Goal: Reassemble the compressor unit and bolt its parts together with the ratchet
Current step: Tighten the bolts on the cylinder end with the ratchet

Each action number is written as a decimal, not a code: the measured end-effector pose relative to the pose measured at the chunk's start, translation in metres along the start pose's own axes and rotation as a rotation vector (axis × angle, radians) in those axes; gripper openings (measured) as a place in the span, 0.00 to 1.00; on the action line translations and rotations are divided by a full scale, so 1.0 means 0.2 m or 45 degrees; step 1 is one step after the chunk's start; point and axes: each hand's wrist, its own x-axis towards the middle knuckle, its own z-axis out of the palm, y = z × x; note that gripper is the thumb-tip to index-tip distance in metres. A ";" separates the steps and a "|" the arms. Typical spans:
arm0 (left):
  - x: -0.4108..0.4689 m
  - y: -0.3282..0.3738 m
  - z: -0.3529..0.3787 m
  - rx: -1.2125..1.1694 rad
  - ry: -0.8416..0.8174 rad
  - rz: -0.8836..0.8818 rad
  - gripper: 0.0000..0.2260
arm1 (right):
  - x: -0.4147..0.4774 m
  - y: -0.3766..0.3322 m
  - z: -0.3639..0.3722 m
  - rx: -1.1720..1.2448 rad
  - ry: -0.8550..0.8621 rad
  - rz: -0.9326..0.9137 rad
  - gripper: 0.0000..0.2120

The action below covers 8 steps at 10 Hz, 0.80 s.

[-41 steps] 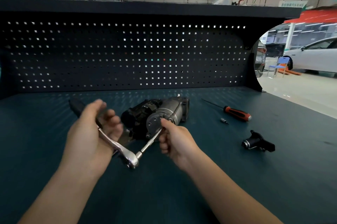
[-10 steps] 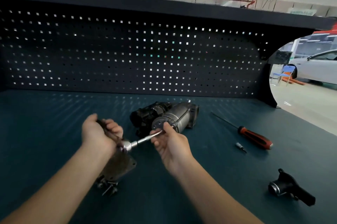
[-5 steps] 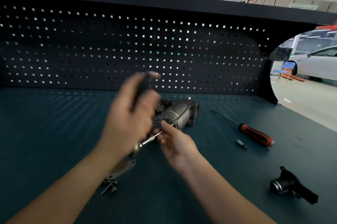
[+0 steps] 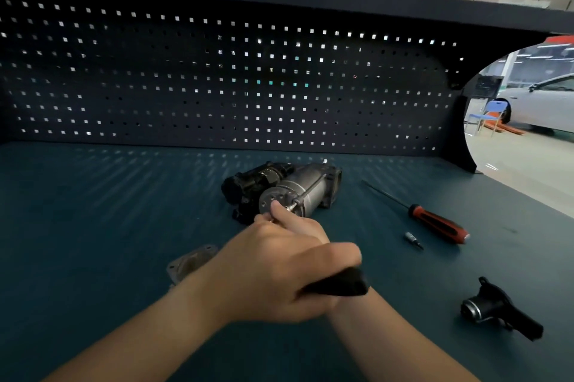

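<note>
Compressor (image 4: 289, 190): 1, mid-bench (image 4: 93, 210), 1 screwdriver (image 4: 435, 221) beside. Left hand (image 4: 273, 276) clenched the ratchet (image 4: 337, 285); right hand's (image 4: 295, 221) fingers pinched its extension. Left bench lay open.

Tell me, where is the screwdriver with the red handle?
In the head view, the red-handled screwdriver lies on the right of the dark green bench, beside a small silver bit.
</note>
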 end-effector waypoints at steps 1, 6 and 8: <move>-0.03 -0.01 0.00 -0.020 0.431 -0.229 0.06 | 0.01 -0.01 0.00 0.032 -0.065 0.062 0.07; 0.02 -0.03 -0.06 -0.186 0.657 -0.338 0.02 | 0.02 -0.01 0.00 -0.056 0.181 0.005 0.11; 0.00 -0.09 -0.06 -0.317 0.931 -0.656 0.04 | 0.01 -0.01 0.02 0.173 0.151 0.080 0.13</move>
